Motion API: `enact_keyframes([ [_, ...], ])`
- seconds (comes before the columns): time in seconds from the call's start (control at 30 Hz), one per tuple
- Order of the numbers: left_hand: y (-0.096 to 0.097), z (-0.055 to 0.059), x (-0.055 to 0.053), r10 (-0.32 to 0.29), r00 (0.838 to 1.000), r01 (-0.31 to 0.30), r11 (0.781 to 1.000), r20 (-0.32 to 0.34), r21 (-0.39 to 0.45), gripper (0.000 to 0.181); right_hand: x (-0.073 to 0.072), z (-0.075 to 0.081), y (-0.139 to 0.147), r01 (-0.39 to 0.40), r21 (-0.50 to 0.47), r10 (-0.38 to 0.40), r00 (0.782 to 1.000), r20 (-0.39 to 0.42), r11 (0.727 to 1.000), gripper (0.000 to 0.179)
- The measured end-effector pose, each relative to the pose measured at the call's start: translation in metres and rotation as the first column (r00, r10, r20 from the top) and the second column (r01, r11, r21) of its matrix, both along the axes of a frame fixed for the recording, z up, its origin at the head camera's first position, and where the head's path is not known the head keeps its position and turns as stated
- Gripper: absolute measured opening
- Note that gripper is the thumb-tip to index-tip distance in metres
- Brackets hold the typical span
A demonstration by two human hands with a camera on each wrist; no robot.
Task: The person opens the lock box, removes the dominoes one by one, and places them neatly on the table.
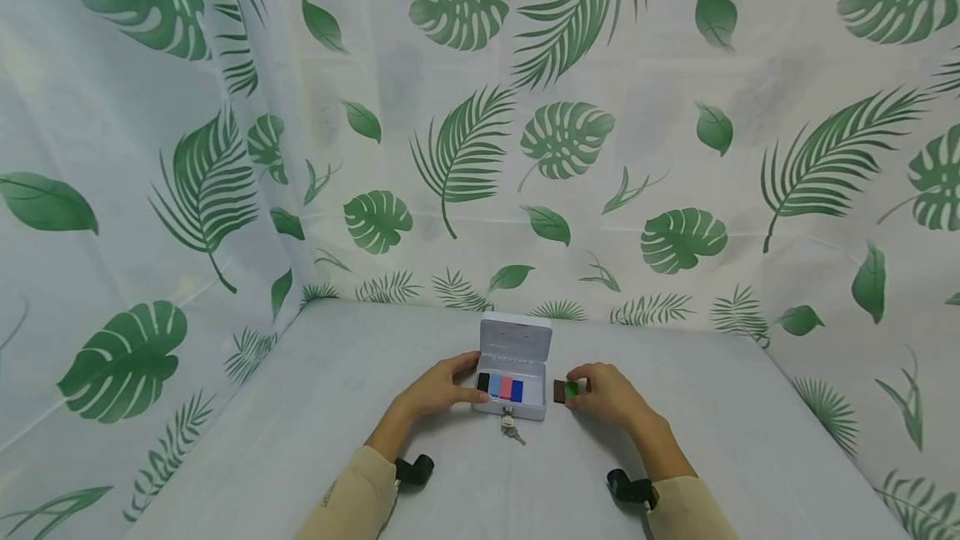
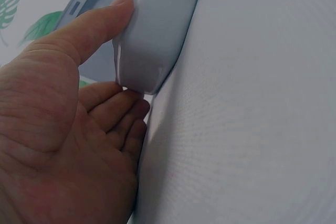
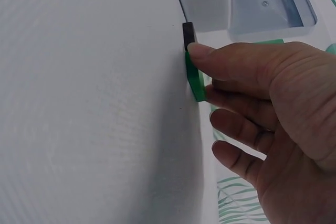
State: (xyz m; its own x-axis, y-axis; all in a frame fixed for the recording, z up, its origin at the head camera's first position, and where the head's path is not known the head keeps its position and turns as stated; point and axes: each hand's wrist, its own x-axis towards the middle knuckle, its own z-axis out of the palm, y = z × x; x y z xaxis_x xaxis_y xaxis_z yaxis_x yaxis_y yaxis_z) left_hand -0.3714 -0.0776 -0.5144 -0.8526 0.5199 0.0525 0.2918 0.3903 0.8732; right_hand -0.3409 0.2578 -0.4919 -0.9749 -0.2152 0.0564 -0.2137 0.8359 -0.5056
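A small white cash box stands on the table with its lid raised. Inside lie a black block, a light blue block, a pink block and a dark blue block, side by side. My left hand grips the box's left end, thumb at the front rim and fingers along the side. Just right of the box, my right hand pinches a green block between thumb and fingers. A dark brown block sits against the green one's left side.
A lock with keys hangs at the box's front. White cloth covers the table. Leaf-patterned curtains rise behind and at both sides. Black wrist cameras are strapped at both cuffs.
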Motion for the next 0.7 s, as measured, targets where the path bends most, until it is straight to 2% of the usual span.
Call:
enact_keyframes([
  [0.27, 0.001, 0.000, 0.000, 0.003, 1.000, -0.003, 1.000, -0.006, 0.004, 0.090, 0.003, 0.007, -0.002, 0.019, 0.008, -0.019, 1.000, 0.000, 1.000, 0.043],
  [0.7, 0.001, 0.003, 0.002, -0.005, 1.000, 0.005, 1.000, -0.005, 0.006, 0.090, 0.007, 0.023, -0.016, -0.013, -0.001, 0.013, 0.996, -0.092, 1.000, 0.045],
])
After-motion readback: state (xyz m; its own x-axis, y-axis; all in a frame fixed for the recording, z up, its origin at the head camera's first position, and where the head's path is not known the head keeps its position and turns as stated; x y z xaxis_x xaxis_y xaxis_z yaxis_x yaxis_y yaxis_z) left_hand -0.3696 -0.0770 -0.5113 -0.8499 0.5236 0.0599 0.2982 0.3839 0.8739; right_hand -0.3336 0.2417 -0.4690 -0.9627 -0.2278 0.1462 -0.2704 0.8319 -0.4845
